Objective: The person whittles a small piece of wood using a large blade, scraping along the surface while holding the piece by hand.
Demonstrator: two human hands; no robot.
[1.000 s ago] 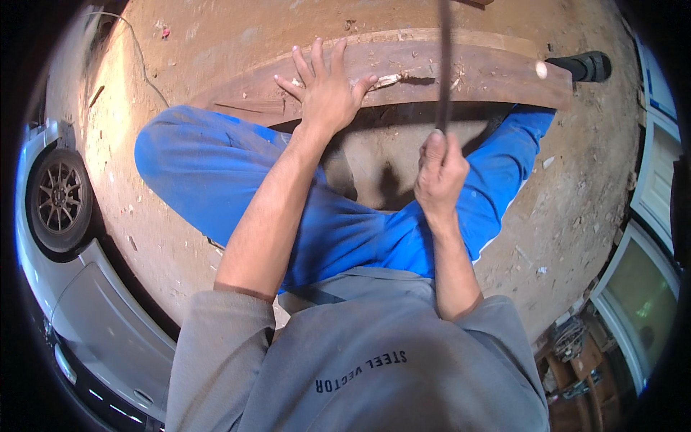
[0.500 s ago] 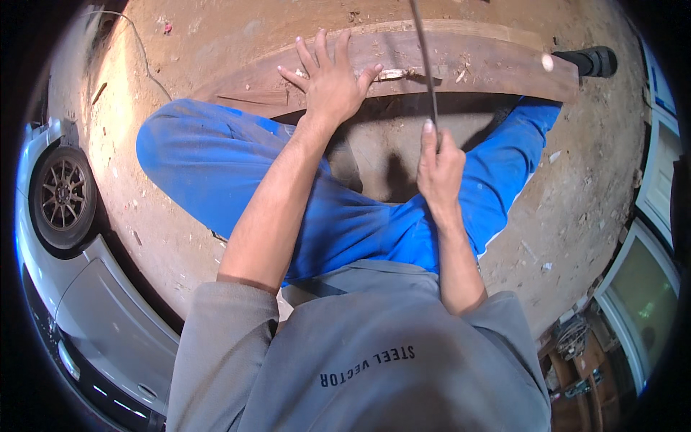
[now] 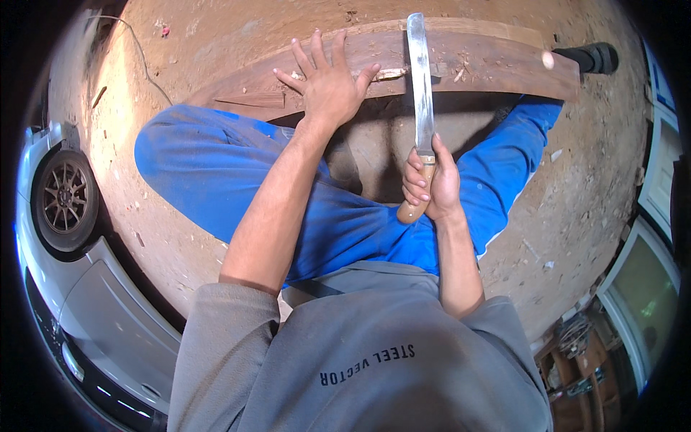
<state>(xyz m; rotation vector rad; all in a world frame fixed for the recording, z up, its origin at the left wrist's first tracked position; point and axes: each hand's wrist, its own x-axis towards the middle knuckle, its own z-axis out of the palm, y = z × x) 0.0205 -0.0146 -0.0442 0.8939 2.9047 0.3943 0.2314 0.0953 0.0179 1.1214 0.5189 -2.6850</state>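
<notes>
My left hand (image 3: pixel 325 83) lies with fingers spread on a long, curved reddish-brown wooden board (image 3: pixel 504 65) that stretches across in front of my legs, with a pale splintered strip and small shavings on it right of the fingers. My right hand (image 3: pixel 435 180) is closed round the wooden handle (image 3: pixel 410 210) of a long, straight, broad steel blade (image 3: pixel 422 86), which points away from me across the board, its flat face turned up. The tip reaches beyond the board's middle, right of my left hand; whether the blade touches the wood I cannot tell.
My blue-trousered legs (image 3: pixel 209 165) frame the board's near side on a dusty floor (image 3: pixel 547 216) with debris. A silver car with its wheel (image 3: pixel 65 198) stands at left, a thin cable (image 3: pixel 133 36) lies at upper left, white framed panels (image 3: pixel 637 288) and a wooden crate (image 3: pixel 576 374) are at right.
My right hand has shifted slightly down and turned over, so the blade, earlier seen edge-on, now shows its bright flat face. My left hand stays spread on the board.
</notes>
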